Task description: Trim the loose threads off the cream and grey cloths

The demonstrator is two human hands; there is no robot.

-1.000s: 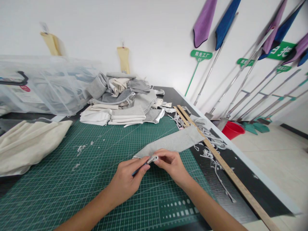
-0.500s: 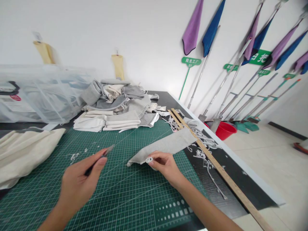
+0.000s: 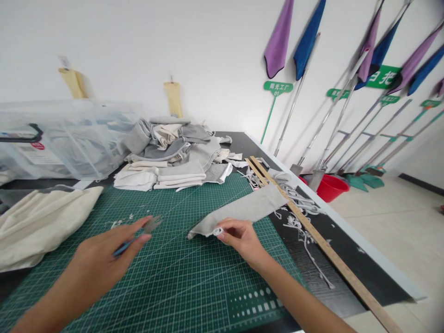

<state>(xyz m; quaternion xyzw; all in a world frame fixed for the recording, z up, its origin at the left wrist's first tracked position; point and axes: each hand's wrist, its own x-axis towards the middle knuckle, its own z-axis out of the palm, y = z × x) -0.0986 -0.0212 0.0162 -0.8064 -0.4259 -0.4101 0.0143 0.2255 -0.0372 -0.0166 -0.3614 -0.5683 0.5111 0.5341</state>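
Observation:
My left hand [image 3: 104,256] is closed round a small blue-handled blade [image 3: 121,247], held above the cutting mat. Its metal tip is smeared by motion, so its exact kind is unclear. My right hand [image 3: 241,240] pinches a small rolled bit of fabric [image 3: 218,231] at the near edge of a grey fabric strip [image 3: 246,204]. The strip lies slanting across the green cutting mat [image 3: 173,286], its far end reaching a wooden ruler [image 3: 322,245]. Small lint scraps [image 3: 116,223] lie on the mat beyond my left hand.
A heap of grey and cream fabric pieces [image 3: 180,152] stands at the back, beside a clear plastic box [image 3: 79,143]. Cream cloth [image 3: 45,222] lies at left. Cords and thread scraps [image 3: 301,199] line the right side. A red bucket [image 3: 333,187] stands on the floor.
My left hand has moved left and slightly down with the blade, whose tip now blurs. My right hand keeps its pinch on the fabric. The whole view has shifted slightly.

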